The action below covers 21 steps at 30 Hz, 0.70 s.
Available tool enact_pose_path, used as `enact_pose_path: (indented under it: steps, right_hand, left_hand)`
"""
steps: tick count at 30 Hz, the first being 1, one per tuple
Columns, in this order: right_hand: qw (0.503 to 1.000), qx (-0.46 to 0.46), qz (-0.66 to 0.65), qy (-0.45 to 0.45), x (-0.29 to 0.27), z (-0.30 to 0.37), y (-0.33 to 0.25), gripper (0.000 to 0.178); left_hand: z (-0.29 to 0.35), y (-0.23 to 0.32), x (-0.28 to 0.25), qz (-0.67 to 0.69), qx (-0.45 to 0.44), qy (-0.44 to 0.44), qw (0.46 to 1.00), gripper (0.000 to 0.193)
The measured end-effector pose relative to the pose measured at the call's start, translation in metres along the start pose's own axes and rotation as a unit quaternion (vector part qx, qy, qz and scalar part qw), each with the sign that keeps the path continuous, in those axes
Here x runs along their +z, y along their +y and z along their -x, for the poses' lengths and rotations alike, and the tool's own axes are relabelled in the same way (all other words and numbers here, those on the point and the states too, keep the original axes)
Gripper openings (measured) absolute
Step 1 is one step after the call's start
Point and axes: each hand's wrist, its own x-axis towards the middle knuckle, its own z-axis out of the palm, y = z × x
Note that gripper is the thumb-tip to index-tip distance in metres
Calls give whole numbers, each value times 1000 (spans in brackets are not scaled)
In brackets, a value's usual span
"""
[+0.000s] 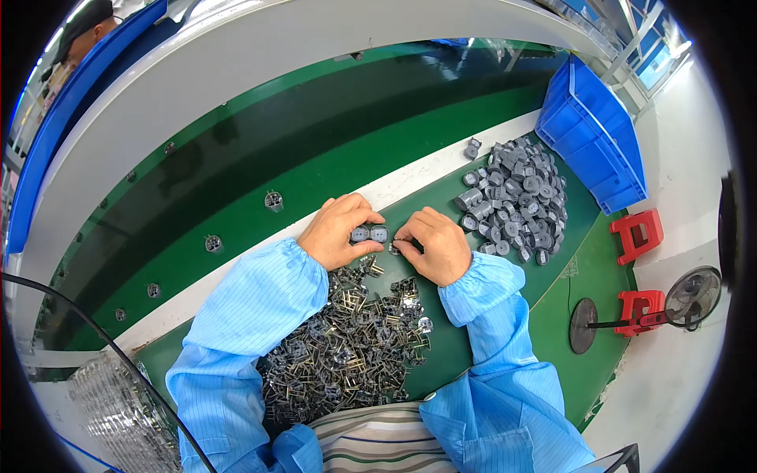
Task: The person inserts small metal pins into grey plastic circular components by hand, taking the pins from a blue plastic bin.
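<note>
My left hand [337, 230] is closed, with a pair of joined grey plastic housings [369, 234] pinched between thumb and fingers. Just to its right, my right hand [438, 246] pinches a small dark part [393, 248], mostly covered by the fingertips; it looks like one of the pronged inserts. Below both hands spreads a heap of black inserts with brass-coloured prongs [339, 355], some with shiny clear faces. To the right of my right hand lies a pile of round grey housings [520, 197].
Beyond the white ledge [418, 175], a green conveyor belt [331, 169] carries several spaced-out parts [274, 201]. A blue crate [595, 134] stands far right, near red stools [637, 236] and a fan [692, 297]. Clear plastic trays [118, 414] and a black cable [102, 335] are lower left. Another person [83, 39] is at upper left.
</note>
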Motion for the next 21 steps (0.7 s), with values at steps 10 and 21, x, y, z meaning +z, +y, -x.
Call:
enact_pose_path:
  steps: [10, 21]
  right_hand:
    - [996, 24, -85, 34, 13, -7, 1, 16]
    - [998, -14, -20, 59, 19, -10, -10, 17]
  left_hand:
    - [0, 6, 4, -22, 1, -14, 1000, 37]
    - [2, 0, 7, -18, -1, -8, 1000, 34]
